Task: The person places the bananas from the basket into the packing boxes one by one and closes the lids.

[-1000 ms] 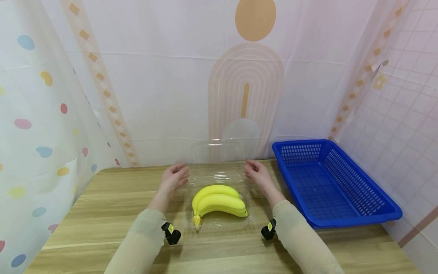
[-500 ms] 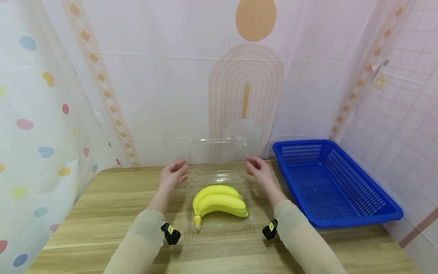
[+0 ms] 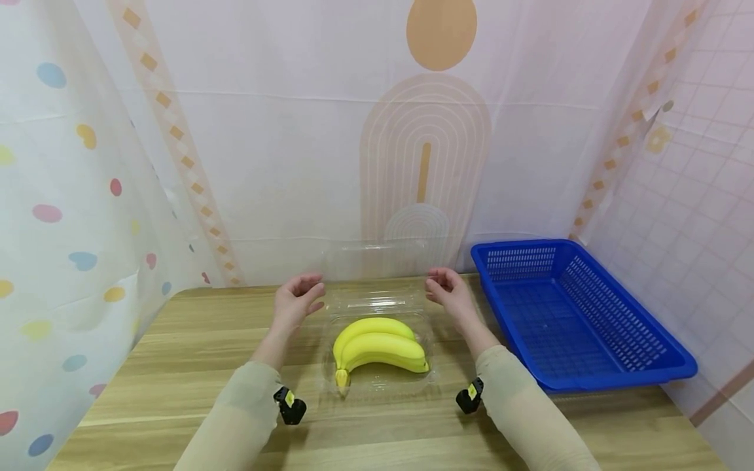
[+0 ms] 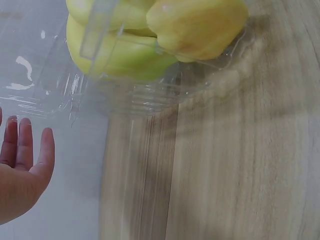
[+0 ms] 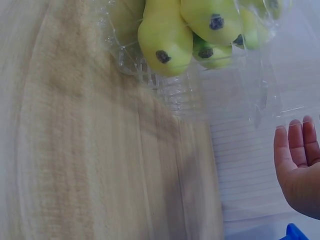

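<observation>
A bunch of yellow bananas (image 3: 379,347) lies in the base of a clear plastic clamshell box (image 3: 377,386) on the table. Its lid (image 3: 377,261) stands raised at the back, hinged along the far side. My left hand (image 3: 297,301) is beside the lid's left edge, and my right hand (image 3: 450,294) is beside its right edge. In the left wrist view, straight fingers (image 4: 46,152) reach up to the clear plastic. The right wrist view likewise has extended fingers (image 5: 282,147) with their tips right at the lid's edge. Both thumbs are hidden in the wrist views.
A blue perforated plastic basket (image 3: 577,327) stands at the right of the wooden table (image 3: 177,366), close to my right forearm. Patterned curtains (image 3: 283,163) hang behind the table and along both sides.
My hands have risen slightly and drawn a little apart. The raised lid's top edge has shifted a little. Bananas, box base and basket stay in place.
</observation>
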Available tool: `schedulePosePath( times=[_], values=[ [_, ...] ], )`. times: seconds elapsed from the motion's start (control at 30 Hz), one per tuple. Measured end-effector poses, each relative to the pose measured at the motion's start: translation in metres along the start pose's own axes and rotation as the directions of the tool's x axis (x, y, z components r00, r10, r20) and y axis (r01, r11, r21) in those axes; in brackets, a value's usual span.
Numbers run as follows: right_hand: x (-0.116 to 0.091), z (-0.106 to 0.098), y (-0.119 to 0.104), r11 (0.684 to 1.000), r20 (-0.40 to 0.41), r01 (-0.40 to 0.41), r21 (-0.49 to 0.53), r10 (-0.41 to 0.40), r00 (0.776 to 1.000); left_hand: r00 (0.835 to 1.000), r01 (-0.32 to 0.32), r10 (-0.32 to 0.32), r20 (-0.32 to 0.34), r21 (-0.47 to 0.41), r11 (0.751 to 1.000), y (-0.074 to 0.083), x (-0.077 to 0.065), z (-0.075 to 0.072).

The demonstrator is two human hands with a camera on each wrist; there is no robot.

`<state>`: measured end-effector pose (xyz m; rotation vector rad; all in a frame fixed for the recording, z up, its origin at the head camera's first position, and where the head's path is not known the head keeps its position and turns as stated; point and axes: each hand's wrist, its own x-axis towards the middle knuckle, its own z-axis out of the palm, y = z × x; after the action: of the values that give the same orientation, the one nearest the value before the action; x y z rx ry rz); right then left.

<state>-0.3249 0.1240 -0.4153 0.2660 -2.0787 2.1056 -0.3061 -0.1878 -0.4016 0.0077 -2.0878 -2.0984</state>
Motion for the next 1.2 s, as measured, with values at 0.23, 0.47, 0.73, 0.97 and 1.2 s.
schedulePosePath(
  times=[0.23, 0.47, 0.73, 0.97, 1.2],
  values=[
    [-0.003, -0.002, -0.002, 0.999, 0.024, 0.037, -0.009, -0.036, 0.999, 0.997, -0.074, 0.074, 0.008, 0.033, 0.997, -0.002, -0.002, -0.002],
    [-0.006, -0.004, -0.002, 0.996, 0.043, 0.074, -0.041, -0.072, 0.996, 0.987, -0.152, 0.148, 0.058, 0.079, 0.985, -0.006, -0.006, -0.007],
    [-0.013, -0.007, 0.0, 0.992, 0.063, 0.105, -0.068, -0.101, 0.993, 0.969, -0.232, 0.222, 0.106, 0.088, 0.969, -0.008, -0.01, -0.01],
    [-0.018, -0.01, 0.002, 0.967, 0.066, 0.163, -0.194, -0.153, 0.986, 0.958, -0.268, 0.254, 0.134, 0.094, 0.959, -0.01, -0.013, -0.012],
    [-0.03, -0.009, -0.012, 0.958, 0.088, 0.179, -0.223, -0.163, 0.983, 0.935, -0.323, 0.294, 0.197, 0.136, 0.936, -0.009, -0.017, -0.017]
  ],
)
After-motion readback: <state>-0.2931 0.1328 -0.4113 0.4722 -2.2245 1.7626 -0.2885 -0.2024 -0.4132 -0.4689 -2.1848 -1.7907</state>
